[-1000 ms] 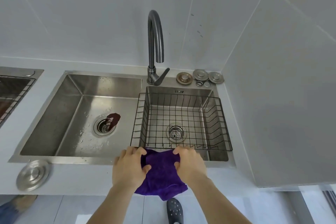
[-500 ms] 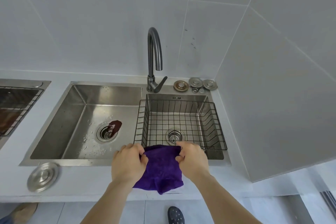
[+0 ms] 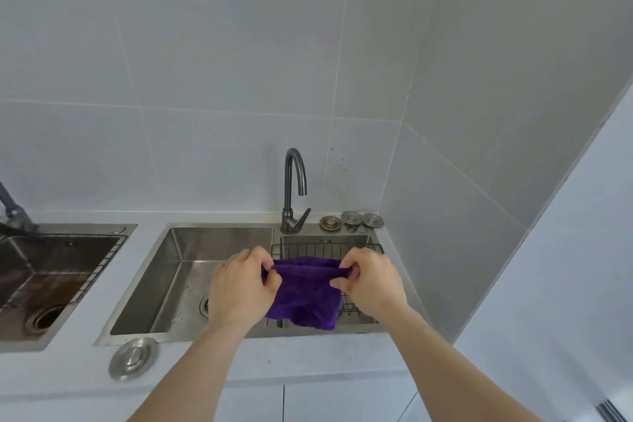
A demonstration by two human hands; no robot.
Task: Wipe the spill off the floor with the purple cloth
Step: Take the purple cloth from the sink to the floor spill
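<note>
The purple cloth [image 3: 303, 295] hangs stretched between both hands above the steel double sink [image 3: 178, 281]. My left hand [image 3: 241, 284] pinches its upper left corner and my right hand [image 3: 371, 279] pinches its upper right corner. The cloth's lower edge droops over the front of the wire basket [image 3: 346, 310] in the right basin. The floor and any spill on it are out of view.
A dark curved faucet [image 3: 294, 188] stands behind the sink, with several metal drain plugs [image 3: 352, 219] beside it. A round steel lid [image 3: 133, 358] lies on the white counter at front left. A second sink [image 3: 51, 277] sits at far left. Tiled walls close in behind and to the right.
Both hands have lifted the cloth up and forward, from the counter's front edge to over the sink, and pulled it wider. The view has tilted upward, losing the floor and shoe.
</note>
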